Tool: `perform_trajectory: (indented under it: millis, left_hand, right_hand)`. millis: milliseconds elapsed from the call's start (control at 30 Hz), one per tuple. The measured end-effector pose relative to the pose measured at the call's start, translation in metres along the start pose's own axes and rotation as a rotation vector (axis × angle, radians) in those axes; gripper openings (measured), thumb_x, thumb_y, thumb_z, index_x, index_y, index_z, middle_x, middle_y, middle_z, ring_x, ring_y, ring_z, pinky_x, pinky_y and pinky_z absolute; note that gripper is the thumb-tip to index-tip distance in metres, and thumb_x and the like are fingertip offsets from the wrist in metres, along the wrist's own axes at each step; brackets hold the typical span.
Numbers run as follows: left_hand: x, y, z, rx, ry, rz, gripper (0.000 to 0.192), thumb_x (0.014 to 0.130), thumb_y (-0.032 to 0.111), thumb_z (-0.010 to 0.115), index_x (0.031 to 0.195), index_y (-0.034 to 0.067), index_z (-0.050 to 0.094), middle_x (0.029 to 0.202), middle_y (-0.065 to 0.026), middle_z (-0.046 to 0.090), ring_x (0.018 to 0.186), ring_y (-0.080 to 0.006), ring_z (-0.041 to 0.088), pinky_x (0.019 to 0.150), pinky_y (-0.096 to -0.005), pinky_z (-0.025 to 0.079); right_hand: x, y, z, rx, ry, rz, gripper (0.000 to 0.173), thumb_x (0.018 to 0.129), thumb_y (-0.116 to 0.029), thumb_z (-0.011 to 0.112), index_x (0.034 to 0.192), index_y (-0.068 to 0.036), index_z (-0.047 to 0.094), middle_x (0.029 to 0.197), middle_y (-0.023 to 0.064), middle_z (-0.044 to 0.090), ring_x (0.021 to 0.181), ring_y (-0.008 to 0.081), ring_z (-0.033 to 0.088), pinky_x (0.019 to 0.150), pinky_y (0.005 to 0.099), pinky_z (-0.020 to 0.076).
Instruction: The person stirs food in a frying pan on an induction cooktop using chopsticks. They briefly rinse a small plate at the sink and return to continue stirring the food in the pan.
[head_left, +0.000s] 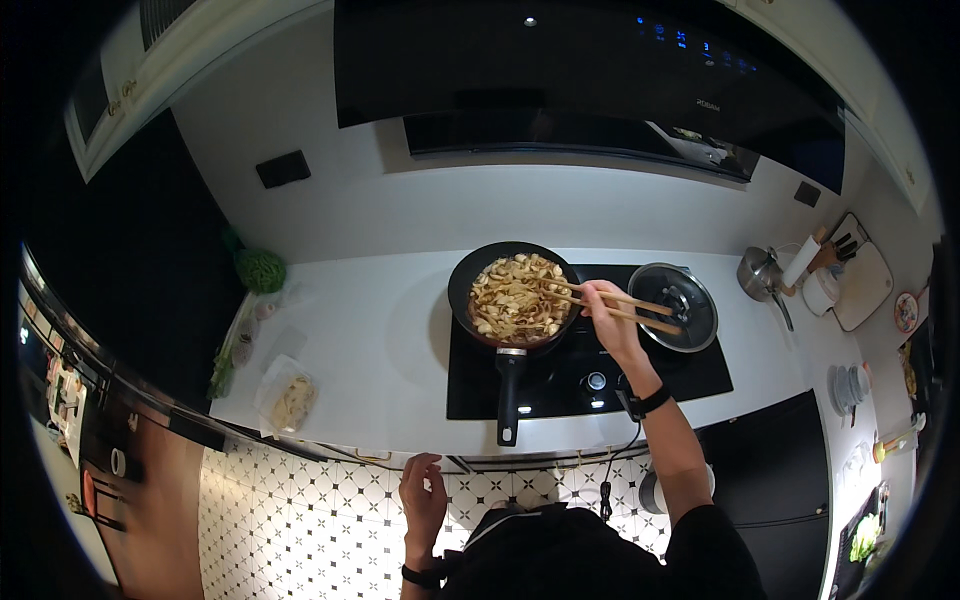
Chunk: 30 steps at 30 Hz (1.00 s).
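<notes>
My right hand (611, 322) grips a pair of long wooden chopsticks (649, 319), their tips in the food at the right side of a dark frying pan (461, 304). Sliced mushrooms (514, 296), pale and brown, fill the pan. It sits on the left part of a black glass cooktop (480, 401), its black handle (508, 397) pointing towards me past the counter's front edge. On the cooktop's right side lies a round lid (701, 330) that looks like glass with a metal rim. My left hand (424, 495) hangs before the counter front with nothing visible in it, fingers loosely bent.
A plastic bag of pale food (292, 401) lies on the white counter (360, 360), with leafy greens (260, 270) behind it. At right stand a steel saucepan (757, 274), a paper roll (802, 262) and a knife block (829, 256). A range hood (585, 75) overhangs the cooktop. A cable (611, 465) hangs from my right wrist.
</notes>
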<state>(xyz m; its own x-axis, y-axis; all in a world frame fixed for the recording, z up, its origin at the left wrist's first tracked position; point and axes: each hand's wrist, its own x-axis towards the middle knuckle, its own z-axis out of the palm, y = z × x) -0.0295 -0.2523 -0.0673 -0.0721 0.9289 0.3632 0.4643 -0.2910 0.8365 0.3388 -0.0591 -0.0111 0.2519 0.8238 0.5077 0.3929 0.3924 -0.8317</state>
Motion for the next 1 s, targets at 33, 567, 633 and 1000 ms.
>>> perform_trajectory:
  millis: [33,567,633,1000]
  left_hand:
    - [0.001,-0.001,0.0,-0.003,0.0,0.018,0.022,0.089,-0.013,0.054,0.104,0.0,0.064,0.096,-0.0157,0.066,0.079,-0.0282,0.067,0.068,-0.0351,0.054]
    - [0.003,-0.046,0.019,-0.114,-0.039,0.07,0.031,0.085,-0.016,0.054,0.111,-0.002,0.063,0.109,-0.016,0.064,0.093,-0.0267,0.066,0.073,-0.0327,0.057]
    - [0.007,-0.056,0.021,-0.151,-0.079,-0.093,0.019,0.096,0.001,0.052,0.111,0.002,0.062,0.105,-0.009,0.066,0.095,-0.0206,0.066,0.077,-0.0312,0.056]
    - [0.035,-0.026,0.027,-0.005,-0.269,0.187,0.016,0.099,0.008,0.055,0.1,0.0,0.068,0.106,-0.0174,0.071,0.084,-0.029,0.07,0.069,-0.0382,0.056]
  right_hand:
    - [-0.004,-0.006,-0.009,0.05,0.006,0.014,0.02,0.103,-0.016,0.059,0.102,0.001,0.069,0.084,0.005,0.067,0.07,0.0096,0.063,0.064,0.0233,0.0539]
    - [-0.075,-0.037,0.0,-0.15,0.08,-0.51,0.018,0.101,-0.014,0.056,0.099,-0.002,0.069,0.099,0.0121,0.069,0.08,0.0224,0.068,0.07,0.032,0.0565]
    - [-0.091,-0.027,0.007,-0.17,0.089,-0.531,0.016,0.103,-0.014,0.056,0.097,-0.002,0.066,0.096,0.0097,0.065,0.081,0.0195,0.066,0.071,0.029,0.0548]
    - [-0.158,-0.056,-0.014,0.406,0.098,0.094,0.019,0.105,-0.018,0.057,0.101,0.0,0.06,0.096,0.0067,0.056,0.079,0.0119,0.067,0.071,0.0218,0.057]
